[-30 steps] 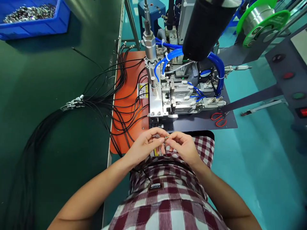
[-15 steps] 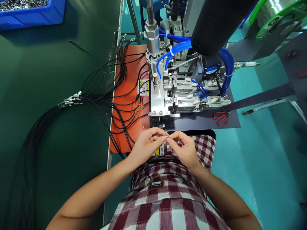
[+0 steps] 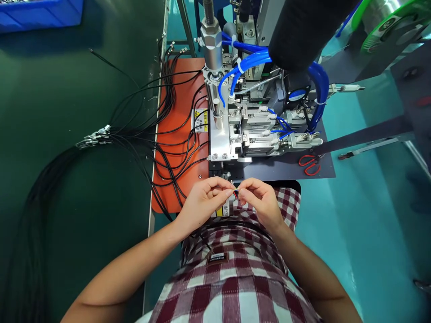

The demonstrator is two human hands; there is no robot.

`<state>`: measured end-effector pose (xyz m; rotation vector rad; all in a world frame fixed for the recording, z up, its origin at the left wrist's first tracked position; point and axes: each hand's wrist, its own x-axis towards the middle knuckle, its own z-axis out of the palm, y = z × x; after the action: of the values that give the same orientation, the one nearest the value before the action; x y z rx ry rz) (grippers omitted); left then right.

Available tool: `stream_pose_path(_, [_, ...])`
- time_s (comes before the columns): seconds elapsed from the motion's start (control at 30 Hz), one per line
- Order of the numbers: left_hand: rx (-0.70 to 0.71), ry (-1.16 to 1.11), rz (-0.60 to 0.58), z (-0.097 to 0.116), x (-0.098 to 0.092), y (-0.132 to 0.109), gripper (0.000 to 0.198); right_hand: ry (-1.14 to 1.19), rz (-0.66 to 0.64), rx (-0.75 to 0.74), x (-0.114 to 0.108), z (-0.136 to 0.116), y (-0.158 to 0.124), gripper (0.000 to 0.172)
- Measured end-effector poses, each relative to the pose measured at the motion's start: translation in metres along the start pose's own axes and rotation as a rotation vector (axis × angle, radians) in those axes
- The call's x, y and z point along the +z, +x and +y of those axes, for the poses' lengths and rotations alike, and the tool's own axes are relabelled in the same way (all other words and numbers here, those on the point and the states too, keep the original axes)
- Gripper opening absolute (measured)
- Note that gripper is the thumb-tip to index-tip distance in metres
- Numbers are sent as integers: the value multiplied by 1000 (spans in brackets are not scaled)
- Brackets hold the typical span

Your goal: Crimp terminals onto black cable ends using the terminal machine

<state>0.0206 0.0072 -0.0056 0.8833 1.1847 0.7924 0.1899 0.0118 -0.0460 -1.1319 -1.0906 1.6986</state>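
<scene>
My left hand (image 3: 208, 199) is closed in a pinch on thin coloured wires (image 3: 235, 193), which stick out past its fingertips; red, yellow and a dark strand show. From the other side my right hand (image 3: 261, 202) meets them, thumb and forefinger closed around the wire ends. A black cable (image 3: 206, 242) lies on the checked apron below my left wrist; whether it joins these wires is hidden. Just beyond my fingers stands a metal machine (image 3: 220, 146) with blue air tubes (image 3: 254, 63).
Black cables (image 3: 171, 154) cross the orange plate (image 3: 198, 175) at left, running from a bundle with metal connectors (image 3: 96, 137) on the green table (image 3: 101, 193). Red-handled scissors (image 3: 310, 165) lie on the machine's grey base. A blue bin (image 3: 40, 15) stands far left.
My right fingertips have drawn slightly apart from the left ones, and the coloured wires now show between them. The view has shifted a little.
</scene>
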Motion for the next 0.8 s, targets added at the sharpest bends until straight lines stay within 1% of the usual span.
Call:
stream_pose_path(0.2, [-26,-42,5,-1,0,0,23,10,3,15,2,1,-1,21])
stream_pose_path(0.3, [-58,-55,-9,0,-2,-1,25,33,-36,28,1,1,-1,21])
stream_pose_path(0.4, [-112,-2,-72,1,-5,-3,25,48,-131,49,-3,-2,4,22])
stream_pose_path(0.5, [-158,63,-133,2,-6,-4,24,13,-270,63,-10,-8,11,21])
stream_pose_path(0.57, [-150,65,-117,1,-5,-4,23,-11,-341,71,-14,-12,14,20])
stream_pose_path(0.6, [-137,58,-95,1,-4,-4,23,-16,-347,68,-15,-13,15,20])
stream_pose_path(0.67, [-109,44,-48,-1,-2,-4,22,-27,-288,45,-15,-14,14,20])
stream_pose_path(0.8, [-83,28,19,-4,2,-4,21,-114,-89,-9,-8,-12,5,18])
